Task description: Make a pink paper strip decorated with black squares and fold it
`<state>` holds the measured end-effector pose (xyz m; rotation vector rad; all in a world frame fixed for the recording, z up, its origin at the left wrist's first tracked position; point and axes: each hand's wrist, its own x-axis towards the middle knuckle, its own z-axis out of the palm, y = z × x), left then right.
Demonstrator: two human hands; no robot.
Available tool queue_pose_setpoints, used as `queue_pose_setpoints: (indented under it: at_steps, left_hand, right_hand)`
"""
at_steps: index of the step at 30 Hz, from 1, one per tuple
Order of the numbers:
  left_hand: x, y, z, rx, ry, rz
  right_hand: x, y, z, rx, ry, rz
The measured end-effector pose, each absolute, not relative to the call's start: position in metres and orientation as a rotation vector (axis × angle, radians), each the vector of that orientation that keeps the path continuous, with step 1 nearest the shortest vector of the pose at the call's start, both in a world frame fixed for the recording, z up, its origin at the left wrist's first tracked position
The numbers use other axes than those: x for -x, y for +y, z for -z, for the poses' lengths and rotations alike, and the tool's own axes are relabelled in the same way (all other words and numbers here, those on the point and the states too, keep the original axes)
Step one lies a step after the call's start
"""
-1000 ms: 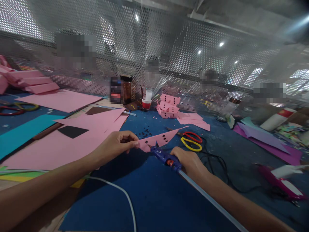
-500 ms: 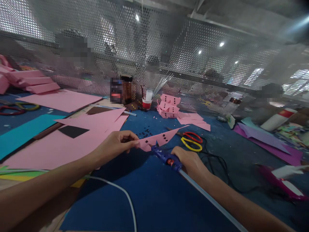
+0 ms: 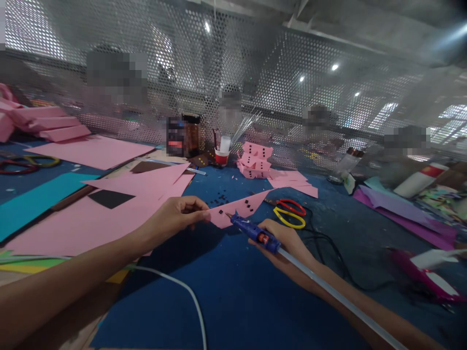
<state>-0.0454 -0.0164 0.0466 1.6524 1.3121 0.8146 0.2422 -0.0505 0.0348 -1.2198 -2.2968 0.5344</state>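
Between the thumb and fingers of my left hand (image 3: 182,214) is the left end of a pink paper piece (image 3: 235,210) bearing small black squares. My right hand (image 3: 282,238) is wrapped round a blue glue gun (image 3: 255,232), with a long clear glue stick (image 3: 339,296) jutting from its back. The gun's nozzle is at the paper's face, near the black square on the left; I cannot tell whether it touches. Small black paper squares (image 3: 219,198) lie scattered on the blue table behind the paper. Red-and-yellow scissors (image 3: 291,214) rest just beyond my right hand.
Pink sheets (image 3: 120,228) and a teal strip (image 3: 40,199) lie at left. Behind stand folded pink pieces (image 3: 255,160), a red-and-white cup (image 3: 221,155) and a brown jar (image 3: 192,133). Black cable (image 3: 333,248) trails at right, near purple paper (image 3: 408,214). A white cord (image 3: 189,287) crosses the front.
The glue gun's body and my right hand have shifted slightly right and down, with the nozzle now to the left on the paper. The paper's right end has turned slightly; my left hand still grips it.
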Motion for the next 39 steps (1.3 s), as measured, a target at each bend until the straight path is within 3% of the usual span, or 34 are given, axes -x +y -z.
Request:
queue_pose_setpoints:
  at_steps: [20, 39]
  left_hand:
    - [0.079, 0.013, -0.042, -1.077, 1.129, -1.026]
    - [0.125, 0.048, -0.026, -1.08, 1.289, -1.3]
  right_hand:
    - [-0.241, -0.045, -0.034, 1.411, -1.859, -0.912]
    - [-0.231, 0.003, -0.029, 1.476, -2.047, -1.109]
